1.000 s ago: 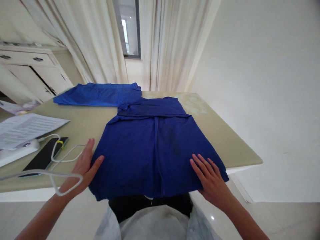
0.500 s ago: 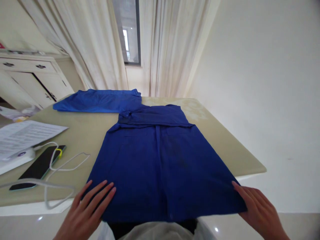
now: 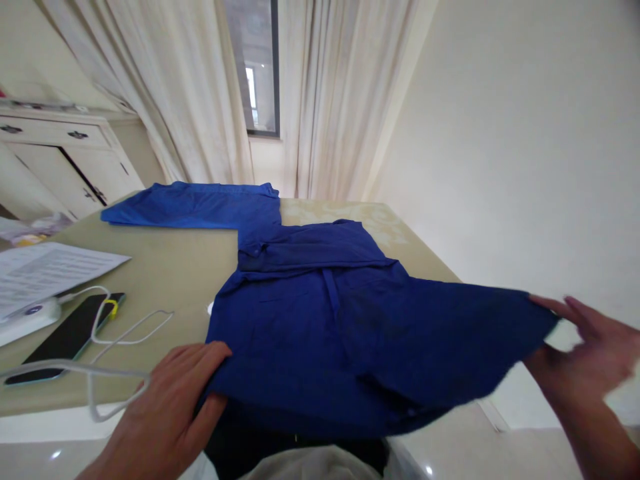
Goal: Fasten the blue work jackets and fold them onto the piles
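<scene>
A dark blue garment with a strip down its middle lies on the table, its upper part folded over in layers. At its near left corner, my left hand is closed on the cloth, thumb below and fingers above. My right hand pinches the near right corner and holds it out to the right, raised off the table. The hem between the hands sags in front of me. Behind it lies a brighter blue folded garment, touching or partly under the dark one.
On the left of the table are a black phone, a looping white cable, a white device and printed papers. A wall stands to the right, curtains behind, a white cabinet at the far left.
My right hand has lifted the garment's right corner and pulled it outward to the right. My left hand, earlier spread flat on the cloth, has closed on its left corner.
</scene>
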{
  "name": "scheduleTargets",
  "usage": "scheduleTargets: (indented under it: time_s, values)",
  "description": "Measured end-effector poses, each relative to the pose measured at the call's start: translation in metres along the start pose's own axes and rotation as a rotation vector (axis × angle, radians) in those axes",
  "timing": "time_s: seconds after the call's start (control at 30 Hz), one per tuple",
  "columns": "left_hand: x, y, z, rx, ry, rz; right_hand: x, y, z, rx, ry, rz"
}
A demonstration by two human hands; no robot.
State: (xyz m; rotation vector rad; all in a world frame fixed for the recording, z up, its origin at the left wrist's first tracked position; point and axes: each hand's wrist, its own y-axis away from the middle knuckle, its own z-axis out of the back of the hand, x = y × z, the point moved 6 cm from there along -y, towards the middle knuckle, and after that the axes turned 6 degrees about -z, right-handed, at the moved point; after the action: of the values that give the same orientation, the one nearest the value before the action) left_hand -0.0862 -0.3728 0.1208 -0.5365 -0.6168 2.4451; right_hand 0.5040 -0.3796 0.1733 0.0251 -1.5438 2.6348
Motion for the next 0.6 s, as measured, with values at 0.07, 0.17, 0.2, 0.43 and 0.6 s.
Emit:
scheduleTargets:
  time_s: [0.07, 0.17, 0.2, 0.43, 0.6]
  values:
    - [0.017, -0.043, 0.002, 0.035, 0.069, 0.151, 0.032, -0.056, -0.022, -0.009, 0.026, 0.108]
    - [0.058, -0.120, 0.006, 0.008, 0.132, 0.373, 0.078, -0.140, -0.079, 0.140, 0.081, 0.144]
    - [0.076, -0.146, 0.009, -0.085, 0.136, 0.427, 0.093, -0.163, -0.103, 0.219, 0.075, 0.144]
    - [0.204, -0.210, -0.040, -0.425, 0.136, 0.834, 0.147, -0.172, -0.255, 0.551, -0.171, -0.188]
    - [0.234, -0.155, -0.116, -0.098, 0.326, 1.092, 0.173, -0.061, -0.284, 0.804, -0.203, -0.136]
